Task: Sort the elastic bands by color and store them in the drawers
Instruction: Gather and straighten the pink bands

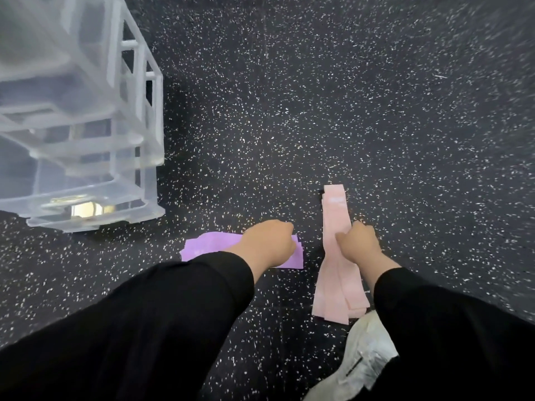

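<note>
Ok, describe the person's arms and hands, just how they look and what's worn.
Both arms are covered in long, loose black sleeves, the left sleeve and the right sleeve, plain with no markings visible. Each ends at the wrist. The left hand and right hand are bare: no gloves, and no rings, watch or bands show from this view.

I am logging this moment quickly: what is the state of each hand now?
Left hand: fingers curled, resting on the purple elastic bands; a grip cannot be told.
Right hand: pinches the pink elastic bands.
</note>
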The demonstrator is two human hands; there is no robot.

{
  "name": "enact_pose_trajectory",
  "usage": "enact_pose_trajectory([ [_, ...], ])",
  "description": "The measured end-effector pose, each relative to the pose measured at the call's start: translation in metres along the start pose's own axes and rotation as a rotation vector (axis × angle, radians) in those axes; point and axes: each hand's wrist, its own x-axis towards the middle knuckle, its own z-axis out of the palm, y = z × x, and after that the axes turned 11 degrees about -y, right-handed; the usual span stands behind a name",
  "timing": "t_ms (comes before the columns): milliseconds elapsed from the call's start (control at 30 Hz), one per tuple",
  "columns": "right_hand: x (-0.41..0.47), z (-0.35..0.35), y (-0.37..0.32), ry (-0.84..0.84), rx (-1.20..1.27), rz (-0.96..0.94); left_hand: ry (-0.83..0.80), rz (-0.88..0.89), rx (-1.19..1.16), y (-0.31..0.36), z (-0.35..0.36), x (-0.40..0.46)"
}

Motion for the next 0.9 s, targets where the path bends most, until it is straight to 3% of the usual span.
enact_pose_trajectory([
  [367, 0.014, 0.008, -0.011, 0.006, 0.209, 0.121, 0.042, 0.006, -0.189, 0.016, -0.010, 0.032],
  [533, 0.023, 0.013, -0.011, -0.022, 0.166, 0.160, 0.062, 0.015, -0.192, 0.017, -0.011, 0.031],
  [700, 0.011, 0.009, -0.019, 0.039, 0.148, 0.016, 0.068, -0.004, -0.220, 0.010, -0.013, 0.024],
  [900, -0.006, -0.005, -0.025, -0.050, 0.306, -0.074, 0.116, 0.006, -0.396, 0.008, -0.033, 0.002],
])
